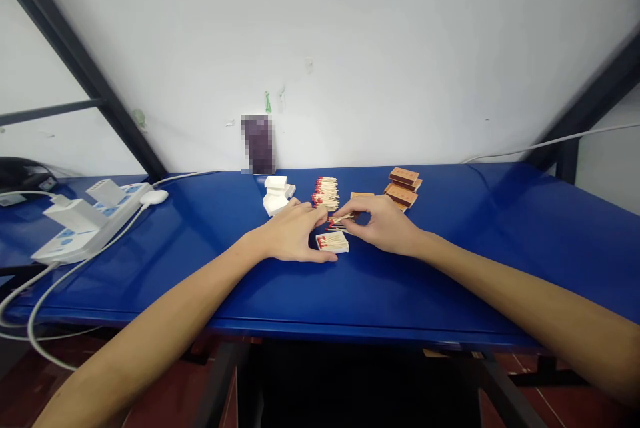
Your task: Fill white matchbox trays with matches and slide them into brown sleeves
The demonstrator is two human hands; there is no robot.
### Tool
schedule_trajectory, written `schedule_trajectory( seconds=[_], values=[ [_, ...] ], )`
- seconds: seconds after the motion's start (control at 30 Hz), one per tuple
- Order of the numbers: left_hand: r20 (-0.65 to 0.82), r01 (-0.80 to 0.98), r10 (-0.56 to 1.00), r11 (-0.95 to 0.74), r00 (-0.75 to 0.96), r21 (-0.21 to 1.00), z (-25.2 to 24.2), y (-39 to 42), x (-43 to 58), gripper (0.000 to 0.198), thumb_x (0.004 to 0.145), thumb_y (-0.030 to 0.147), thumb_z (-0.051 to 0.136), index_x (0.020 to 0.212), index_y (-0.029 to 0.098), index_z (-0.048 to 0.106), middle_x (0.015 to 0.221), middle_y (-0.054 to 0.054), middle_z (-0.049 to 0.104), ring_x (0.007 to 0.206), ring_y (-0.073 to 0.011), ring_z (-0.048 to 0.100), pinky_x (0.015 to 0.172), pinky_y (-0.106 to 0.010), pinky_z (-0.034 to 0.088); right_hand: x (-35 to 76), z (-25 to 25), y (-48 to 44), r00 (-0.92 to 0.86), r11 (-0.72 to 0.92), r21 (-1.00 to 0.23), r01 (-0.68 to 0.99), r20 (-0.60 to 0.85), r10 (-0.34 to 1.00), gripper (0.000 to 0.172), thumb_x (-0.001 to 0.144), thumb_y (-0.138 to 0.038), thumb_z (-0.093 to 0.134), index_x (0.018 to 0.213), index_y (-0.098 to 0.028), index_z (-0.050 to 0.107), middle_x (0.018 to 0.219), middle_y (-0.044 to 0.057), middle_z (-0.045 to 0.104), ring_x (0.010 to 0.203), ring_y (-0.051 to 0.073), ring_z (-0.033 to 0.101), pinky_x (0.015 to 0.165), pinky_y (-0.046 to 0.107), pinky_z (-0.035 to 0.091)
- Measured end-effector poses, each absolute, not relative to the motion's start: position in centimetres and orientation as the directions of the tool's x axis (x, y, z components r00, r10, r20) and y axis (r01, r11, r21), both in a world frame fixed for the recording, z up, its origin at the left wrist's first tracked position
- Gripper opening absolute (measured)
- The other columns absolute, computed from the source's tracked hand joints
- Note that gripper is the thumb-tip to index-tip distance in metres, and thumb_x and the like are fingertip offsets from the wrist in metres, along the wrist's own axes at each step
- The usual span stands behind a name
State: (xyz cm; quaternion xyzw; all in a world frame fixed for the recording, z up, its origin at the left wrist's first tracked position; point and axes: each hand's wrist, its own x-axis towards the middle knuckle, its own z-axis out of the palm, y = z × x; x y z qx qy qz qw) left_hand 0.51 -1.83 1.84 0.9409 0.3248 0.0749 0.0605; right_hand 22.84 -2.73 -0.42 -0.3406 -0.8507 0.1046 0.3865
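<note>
My right hand [387, 223] pinches a few red-headed matches [343, 219] between thumb and fingertips, just above more loose matches on the table. My left hand [295, 231] is spread around the left side of a small white matchbox tray [332, 249]. Its thumb lies along the tray's near edge, and its fingertips are close to the match heads by my right hand. Several matches lie inside the tray, heads to the left. Behind it is a larger pile of matches [326, 193], also with heads mostly left.
White empty trays [278, 196] are stacked behind my left hand. Orange-brown matchbox sleeves [403, 188] are piled behind my right hand, and another sleeve [362, 196] lies nearby. A power strip [95, 225] with cables is at left on the blue table [400, 295]. A blurred dark object [260, 145] leans on the wall.
</note>
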Motion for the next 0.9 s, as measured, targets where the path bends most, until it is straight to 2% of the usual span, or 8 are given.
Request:
schedule_trajectory(
  seconds=[0.17,0.33,0.53,0.77,0.9],
  values=[
    [0.107,0.622,0.646,-0.759,0.756,0.191,1.7,-1.7,0.4,0.060,0.071,0.076,0.061,0.086,0.021,0.044,0.081,-0.003,0.054,0.076,-0.0221,0.049,0.077,-0.037,0.034,22.7,-0.4,-3.1,-0.530,0.772,-0.470,0.428,0.562,0.636,0.014,0.085,-0.016,0.062,0.088,-0.021,0.074,0.085,0.003,0.076,0.072,0.016,0.068,0.067,0.029,0.051],
    [0.136,0.588,0.615,-0.785,0.776,0.196,1.6,-1.8,0.6,0.056,0.074,0.073,0.060,0.087,0.020,0.047,0.083,-0.002,0.057,0.077,-0.0213,0.051,0.076,-0.036,0.033,22.5,-0.3,-3.6,-0.632,0.815,-0.403,0.416,0.517,0.577,0.015,0.084,-0.015,0.063,0.090,-0.022,0.074,0.085,0.003,0.075,0.076,0.017,0.065,0.069,0.030,0.049],
    [0.152,0.532,0.551,-0.834,0.821,0.147,1.4,-1.7,0.8,0.052,0.079,0.069,0.057,0.075,0.018,0.050,0.075,0.000,0.058,0.072,-0.0182,0.051,0.076,-0.036,0.030,22.5,-0.2,-3.7,-0.641,0.824,-0.381,0.420,0.518,0.566,0.012,0.086,-0.019,0.065,0.092,-0.022,0.075,0.081,0.003,0.072,0.075,0.018,0.060,0.068,0.031,0.047],
    [0.171,0.516,0.535,-0.844,0.827,0.147,1.3,-1.6,0.8,0.052,0.080,0.070,0.056,0.076,0.018,0.052,0.075,0.000,0.060,0.069,-0.0174,0.051,0.075,-0.036,0.031,22.7,-0.3,-3.7,-0.678,0.842,-0.363,0.399,0.501,0.538,0.012,0.086,-0.019,0.062,0.091,-0.023,0.072,0.085,0.004,0.073,0.080,0.019,0.061,0.073,0.034,0.047],
    [0.170,0.518,0.536,-0.844,0.827,0.142,1.3,-1.6,0.8,0.051,0.081,0.069,0.057,0.077,0.018,0.052,0.075,-0.001,0.060,0.071,-0.0188,0.053,0.076,-0.035,0.031,23.0,-0.5,-3.4,-0.682,0.844,-0.348,0.407,0.499,0.535,0.017,0.084,-0.013,0.058,0.093,-0.021,0.070,0.085,0.004,0.070,0.079,0.019,0.060,0.074,0.035,0.047]
  ],
)
